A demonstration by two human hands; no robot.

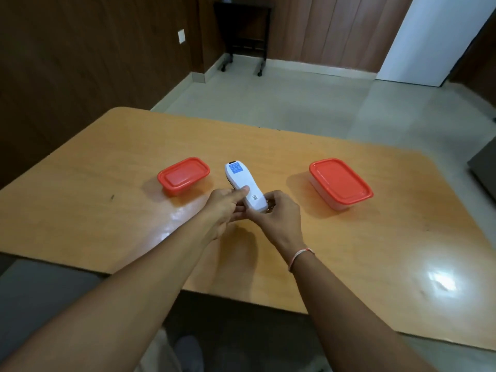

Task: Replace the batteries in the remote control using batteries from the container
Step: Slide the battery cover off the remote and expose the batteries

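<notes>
We hold the white remote control in both hands above the middle of the orange-brown desk, its back side turned up toward us, with a blue label near its far end and a small code sticker near its near end. Our left hand grips the remote from its left, the thumb pressed flat on the back shell around its middle and the fingers curled beneath. Our right hand closes around the near end of the remote, fingers wrapped under and around it; a thin pink-and-white thread bracelet circles that wrist. To the left of the remote, near but apart from it, a small container with a red lid sits on the desk, its lid on. To the right of the remote, well apart, a larger clear container with a red lid also sits closed on the desk. Beyond the remote, past the far edge of the desk, a dark wheeled stand stands against the wood-panelled wall.
</notes>
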